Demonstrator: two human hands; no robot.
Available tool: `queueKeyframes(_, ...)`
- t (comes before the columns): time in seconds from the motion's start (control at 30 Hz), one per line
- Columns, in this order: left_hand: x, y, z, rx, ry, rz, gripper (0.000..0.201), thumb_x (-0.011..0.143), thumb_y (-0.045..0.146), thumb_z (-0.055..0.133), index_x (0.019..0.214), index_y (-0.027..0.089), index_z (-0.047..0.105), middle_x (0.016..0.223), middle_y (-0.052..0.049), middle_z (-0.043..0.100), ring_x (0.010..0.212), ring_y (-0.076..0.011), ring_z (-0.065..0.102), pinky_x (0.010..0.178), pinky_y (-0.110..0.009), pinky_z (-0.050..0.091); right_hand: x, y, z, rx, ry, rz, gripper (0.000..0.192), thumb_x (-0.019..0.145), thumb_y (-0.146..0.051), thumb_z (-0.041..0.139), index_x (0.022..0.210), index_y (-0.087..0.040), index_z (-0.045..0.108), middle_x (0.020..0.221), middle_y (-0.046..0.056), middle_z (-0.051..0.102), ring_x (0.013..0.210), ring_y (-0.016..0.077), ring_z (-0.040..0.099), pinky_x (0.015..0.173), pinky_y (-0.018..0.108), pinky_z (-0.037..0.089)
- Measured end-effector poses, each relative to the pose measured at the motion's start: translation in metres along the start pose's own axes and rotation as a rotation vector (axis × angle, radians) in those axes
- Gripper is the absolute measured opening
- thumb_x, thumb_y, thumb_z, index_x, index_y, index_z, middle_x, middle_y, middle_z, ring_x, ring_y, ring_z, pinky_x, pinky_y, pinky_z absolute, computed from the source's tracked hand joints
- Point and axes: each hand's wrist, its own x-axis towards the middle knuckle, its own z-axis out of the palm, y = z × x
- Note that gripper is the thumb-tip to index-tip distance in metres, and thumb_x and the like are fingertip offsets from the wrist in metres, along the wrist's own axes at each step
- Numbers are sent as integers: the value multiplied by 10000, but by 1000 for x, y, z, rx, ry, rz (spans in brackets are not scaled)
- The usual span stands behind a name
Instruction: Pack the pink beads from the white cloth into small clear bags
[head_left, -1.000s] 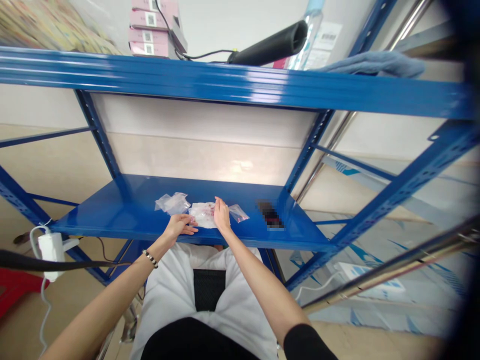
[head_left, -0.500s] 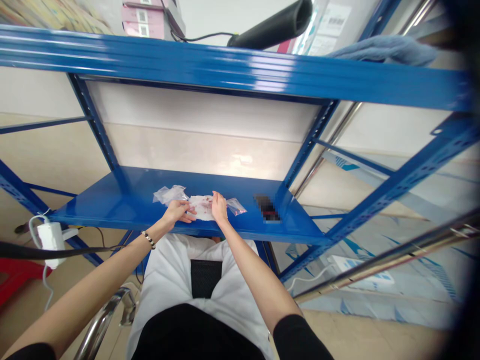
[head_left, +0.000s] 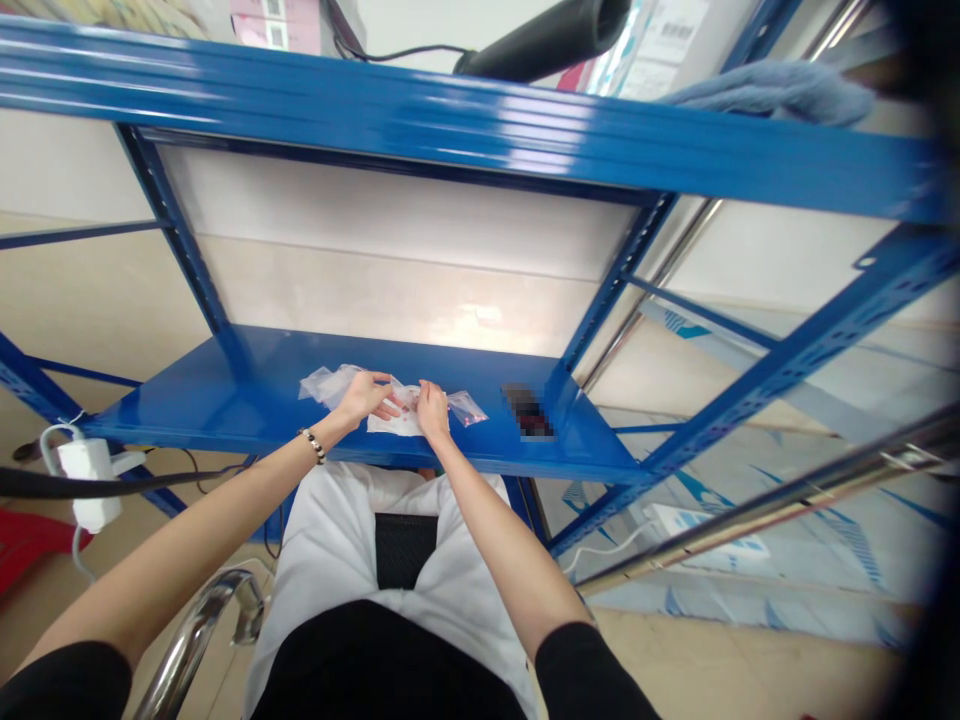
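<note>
Now both hands (head_left: 397, 402) on clear bag (head_left: 391, 422) w/ pinkish bits inside.

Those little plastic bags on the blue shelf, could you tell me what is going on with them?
A person is working with both bare hands at the lower blue shelf. The left hand and the right hand both rest on a clear plastic bag with reddish contents, lying flat on the shelf. Another crumpled clear bag lies to its left, and a smaller bag with red contents to its right. A blurred dark object sits farther right.
</note>
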Motion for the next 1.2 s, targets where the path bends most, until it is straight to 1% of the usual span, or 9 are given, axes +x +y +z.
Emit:
queueKeyframes(0.13,3,8,-1,102,-23,30,592,851,149,538,1407,44,361,714,-108,725,528,-194,688,467,-219,504,1,1,1,-3,3,3,471,1001,-300,232,1034,-123,668,1056,153,681,1027,230,613,958,344,408)
queueKeyframes(0.23,5,11,-3,222,-55,123,626,842,140,522,1433,84,324,632,-41,695,417,-141,615,431,-189,450,1,1,1,-2,1,6,476,998,-289,232,1027,-111,672,1042,162,683,1017,242,615,950,360,412)
queueKeyframes(0.43,12,14,-1,420,-30,336,684,773,64,506,1427,175,334,438,115,490,340,-73,405,408,-148,305,0,2,1,-2,13,22,456,990,-280,251,1021,-116,676,1027,159,683,998,247,620,936,367,419)
queueKeyframes(0.6,20,19,4,488,-34,445,730,725,31,507,1425,121,321,429,138,419,386,-74,362,439,-161,275,0,3,1,-10,20,27,468,989,-290,243,1001,-119,679,1001,158,685,977,252,625,916,365,427)
queueKeyframes(0.77,27,23,2,556,-42,485,819,711,49,524,1475,103,235,433,129,470,403,-86,406,488,-175,330,0,2,1,-16,28,34,448,985,-280,255,991,-133,678,991,142,688,971,239,629,914,345,426)
queueKeyframes(0.9,28,26,-3,553,-71,463,871,734,67,520,1512,121,133,440,120,504,378,-92,419,481,-182,335,0,2,2,-25,26,37,429,983,-266,264,977,-136,673,981,138,687,959,239,628,898,338,428)
queueKeyframes(0.97,25,26,-5,568,-71,476,800,781,117,527,1503,141,183,459,109,510,386,-96,424,479,-188,330,0,3,3,-34,26,40,423,984,-265,268,956,-134,669,967,139,683,939,234,628,888,331,428)
queueKeyframes(1.1,19,19,-2,693,-19,523,505,851,290,573,1332,163,485,545,53,543,523,-127,512,533,-207,351,1,3,6,-54,16,35,414,987,-258,270,909,-137,659,929,134,673,903,226,623,875,322,422)
queueKeyframes(1.2,19,9,0,791,49,526,477,821,266,623,1278,169,529,623,29,569,618,-149,559,592,-217,378,1,3,5,-67,6,29,417,986,-244,260,893,-137,653,919,139,668,898,234,618,865,333,420)
